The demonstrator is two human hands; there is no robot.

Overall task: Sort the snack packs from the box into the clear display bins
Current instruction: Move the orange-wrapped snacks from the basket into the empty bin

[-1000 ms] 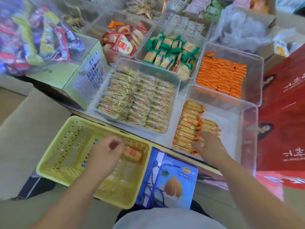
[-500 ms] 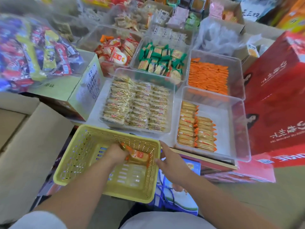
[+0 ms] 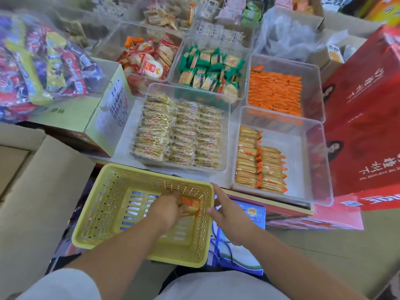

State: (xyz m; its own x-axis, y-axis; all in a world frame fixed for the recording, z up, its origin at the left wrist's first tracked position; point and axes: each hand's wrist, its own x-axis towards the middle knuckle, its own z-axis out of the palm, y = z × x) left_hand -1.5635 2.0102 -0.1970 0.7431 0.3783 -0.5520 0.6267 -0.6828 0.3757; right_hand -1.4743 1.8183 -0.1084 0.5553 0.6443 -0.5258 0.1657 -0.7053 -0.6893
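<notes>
A yellow slotted basket (image 3: pixel 112 204) sits low in front of me. My left hand (image 3: pixel 167 207) reaches into its far right corner and grips an orange-and-yellow snack pack (image 3: pixel 191 204) there. My right hand (image 3: pixel 231 217) is outside the basket, fingers spread, its fingertips at the basket's right rim. Up and to the right stands a clear bin (image 3: pixel 313 165) with two rows of the same orange-edged packs (image 3: pixel 259 165) along its left side. The other half of that bin's floor is bare.
Other clear bins hold pale yellow packs (image 3: pixel 179 135), orange packs (image 3: pixel 275 92), green packs (image 3: pixel 210 68) and red-white packs (image 3: pixel 149 61). A big red carton (image 3: pixel 365 118) stands right, a green carton (image 3: pixel 104 118) with a bagged candy pile left, a blue box (image 3: pixel 238 254) under my right hand.
My right hand has left the clear bin and come back down to the basket's right rim. My left hand has closed round the pack in the basket's corner.
</notes>
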